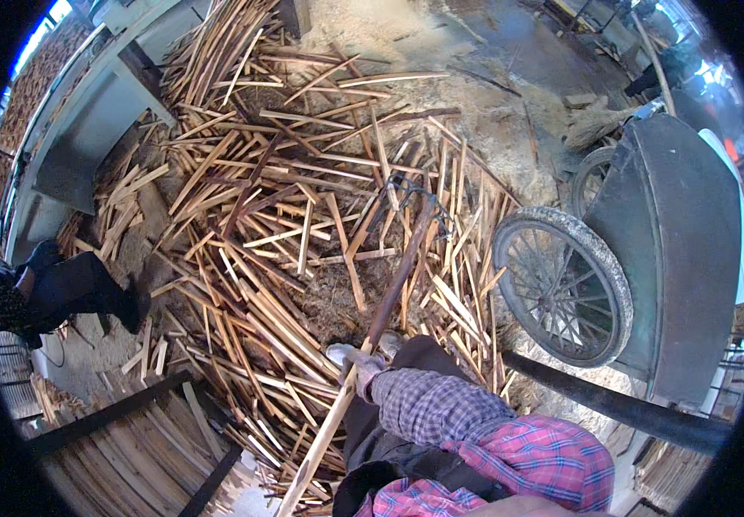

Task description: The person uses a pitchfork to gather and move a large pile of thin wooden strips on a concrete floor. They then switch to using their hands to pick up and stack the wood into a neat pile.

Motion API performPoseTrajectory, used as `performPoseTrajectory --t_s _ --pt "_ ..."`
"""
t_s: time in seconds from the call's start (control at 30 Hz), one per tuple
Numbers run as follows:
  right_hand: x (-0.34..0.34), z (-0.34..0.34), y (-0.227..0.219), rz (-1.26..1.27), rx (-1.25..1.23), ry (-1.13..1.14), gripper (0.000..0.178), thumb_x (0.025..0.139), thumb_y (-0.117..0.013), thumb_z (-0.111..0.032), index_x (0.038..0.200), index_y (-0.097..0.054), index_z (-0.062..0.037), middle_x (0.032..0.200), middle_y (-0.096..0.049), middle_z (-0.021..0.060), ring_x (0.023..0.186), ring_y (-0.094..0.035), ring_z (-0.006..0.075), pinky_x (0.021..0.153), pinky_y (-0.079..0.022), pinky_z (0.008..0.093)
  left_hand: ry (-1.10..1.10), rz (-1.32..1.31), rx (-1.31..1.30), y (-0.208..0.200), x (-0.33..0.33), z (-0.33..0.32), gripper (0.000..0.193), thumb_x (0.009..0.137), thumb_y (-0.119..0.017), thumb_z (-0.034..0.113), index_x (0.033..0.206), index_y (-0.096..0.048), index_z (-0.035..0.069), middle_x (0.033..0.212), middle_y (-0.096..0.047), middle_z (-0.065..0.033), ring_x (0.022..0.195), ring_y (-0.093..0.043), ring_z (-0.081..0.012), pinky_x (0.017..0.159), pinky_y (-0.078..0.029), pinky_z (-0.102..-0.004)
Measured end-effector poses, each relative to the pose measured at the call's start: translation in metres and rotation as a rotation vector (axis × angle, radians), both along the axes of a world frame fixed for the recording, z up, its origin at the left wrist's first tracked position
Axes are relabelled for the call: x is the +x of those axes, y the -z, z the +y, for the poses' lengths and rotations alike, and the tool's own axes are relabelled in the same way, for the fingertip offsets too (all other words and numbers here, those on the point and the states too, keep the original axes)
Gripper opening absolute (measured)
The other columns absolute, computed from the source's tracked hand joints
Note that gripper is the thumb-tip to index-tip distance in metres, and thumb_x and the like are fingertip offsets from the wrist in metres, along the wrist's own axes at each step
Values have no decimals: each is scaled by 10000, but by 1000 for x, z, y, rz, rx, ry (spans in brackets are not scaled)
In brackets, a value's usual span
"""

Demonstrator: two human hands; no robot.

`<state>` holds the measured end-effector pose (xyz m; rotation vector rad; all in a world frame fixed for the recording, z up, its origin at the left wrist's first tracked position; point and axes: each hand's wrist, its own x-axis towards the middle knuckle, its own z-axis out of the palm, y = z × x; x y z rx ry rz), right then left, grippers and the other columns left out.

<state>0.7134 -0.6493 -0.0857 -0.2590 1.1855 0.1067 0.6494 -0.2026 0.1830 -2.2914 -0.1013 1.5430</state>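
Note:
My right hand (365,372), seemingly gloved, is closed around the long wooden handle (399,280) of a rake-like fork. My plaid-sleeved right arm reaches in from the lower right. Thin, curved dark tines (408,188) at the tool's far end rest among a wide heap of loose wooden strips (277,207). From there the handle slants down past my hand to the lower edge, its near part paler. My left hand does not show. My dark trousers and the pale tips of my shoes appear just beyond my right hand.
A metal cart (673,258) with a spoked wheel (561,289) stands at the right, a dark bar (613,405) sloping below it. Another person in dark trousers (79,280) is at the left. Stacked boards (131,457) lie lower left; green-grey machinery (71,164) stands upper left.

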Motion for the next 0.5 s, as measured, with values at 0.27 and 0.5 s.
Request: performPoseTrajectory --t_s 0.27,0.5 --pt "23 9 -5 229 -215 -222 178 723 -659 -180 693 -564 -33 611 -523 105 499 -531 257 464 -456 403 -341 83 -105 98 17 10 397 757 -606 477 927 -625 118 731 -640 -104 676 -616 -254 626 -470 -386" --pt "62 29 33 25 -410 -190 179 744 -655 -201 697 -579 -46 590 -540 80 495 -540 203 475 -461 344 -255 -106 -436 182 90 -184 404 751 -602 495 867 -622 108 694 -629 -100 638 -613 -249 589 -467 -376"
